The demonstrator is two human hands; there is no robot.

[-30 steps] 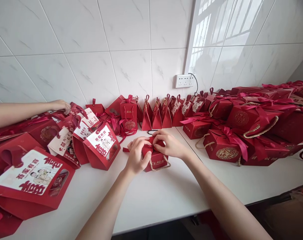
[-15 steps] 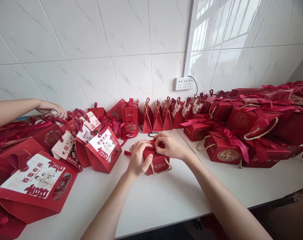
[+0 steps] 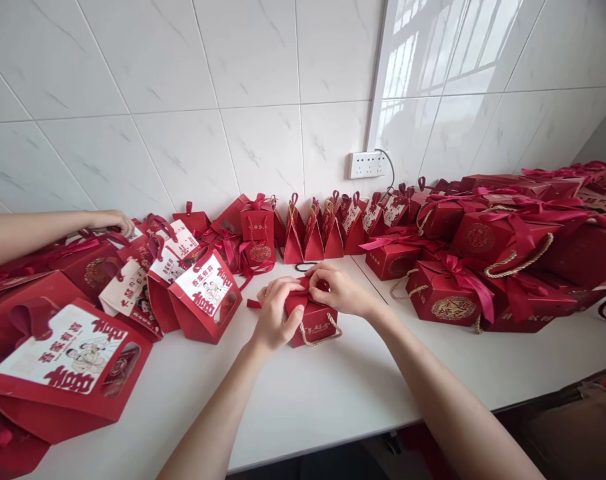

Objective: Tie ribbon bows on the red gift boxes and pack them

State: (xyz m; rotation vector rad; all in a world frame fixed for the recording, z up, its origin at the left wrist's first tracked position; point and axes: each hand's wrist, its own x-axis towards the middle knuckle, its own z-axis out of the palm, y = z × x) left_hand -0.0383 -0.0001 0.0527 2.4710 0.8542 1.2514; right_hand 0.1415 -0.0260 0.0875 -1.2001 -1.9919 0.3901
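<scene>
Small red box (image 3: pixel 315 328) sits on the white table (image 3: pixel 327 400), a little below centre frame. Its left side and much of its top are covered by the hands; gold lettering on the front is partly masked, too small to read surely. Twisted gold cord handle (image 3: pixel 323 343) hangs across the front, its left end close to the left thumb. Red ribbon (image 3: pixel 303 293) on the lid only half visible; any knot is hidden by fingers. One ribbon end (image 3: pixel 253 303) pokes out left of the left hand.

Left hand (image 3: pixel 277 315): arm rises from the bottom edge, slanting right. Fingers bent over the lid, thumb apart from them, its tip by the front left corner. Cannot tell whether the fingertips pinch ribbon.

Right hand (image 3: pixel 337 288): arm comes up from lower right, wrist beyond the box's right side. Thumb and forefinger pinch a loop of the ribbon above the lid, other fingers curled; exact contact hidden.

Another person's hand (image 3: pixel 113 221), left of frame, palm down over red packages; fingertips hard to make out, arm cut off by the left edge.

Large red box (image 3: pixel 67 410), lower left, pale printed label, beside more boxes cut off by the edge. Row of peaked boxes (image 3: pixel 313 237) behind the hands. Boxes heaped at right (image 3: pixel 483 260) overlap; rear ones blur together.
</scene>
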